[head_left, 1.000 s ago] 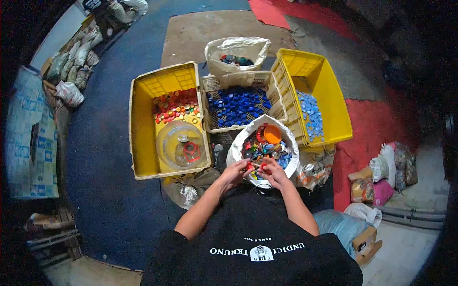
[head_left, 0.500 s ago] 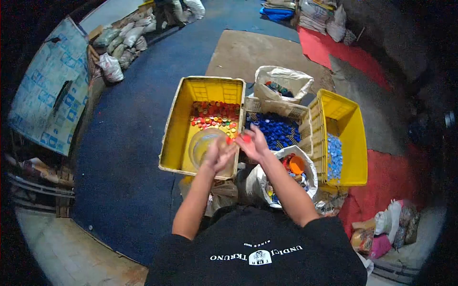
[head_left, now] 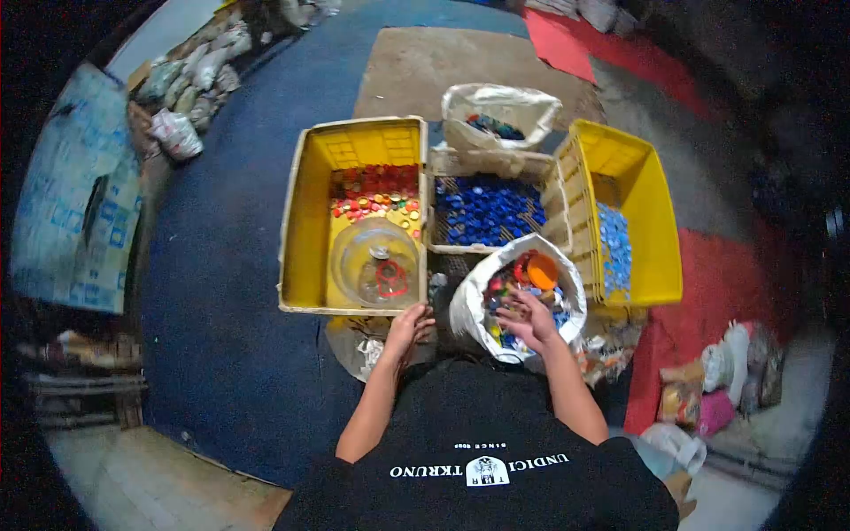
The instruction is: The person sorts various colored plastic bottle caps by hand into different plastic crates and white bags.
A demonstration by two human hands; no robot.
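Note:
My left hand [head_left: 409, 327] is at the front edge of the left yellow crate [head_left: 294, 221], near its right corner; whether its fingers hold anything is hidden. That crate holds red caps [head_left: 376, 181] and a clear round container [head_left: 350, 265] with a red ring-like piece [head_left: 390, 278] in it. Over the white sack [head_left: 474, 305] of mixed caps, my right hand [head_left: 531, 323] has its fingers apart, with nothing seen in them. An orange cup-like piece [head_left: 542, 271] lies in the sack, just beyond the fingers. Blue caps [head_left: 491, 211] fill the middle crate.
A yellow crate [head_left: 655, 230] with light blue caps [head_left: 614, 248] stands at the right. Behind the middle crate is another white sack [head_left: 456, 102]. Filled bags [head_left: 177, 133] lie at the upper left, more bags [head_left: 717, 407] at the lower right.
My hands have moved apart and back toward my body, the left to the crate's front edge, the right over the sack. The red pieces are no longer at my fingers. The view has shifted.

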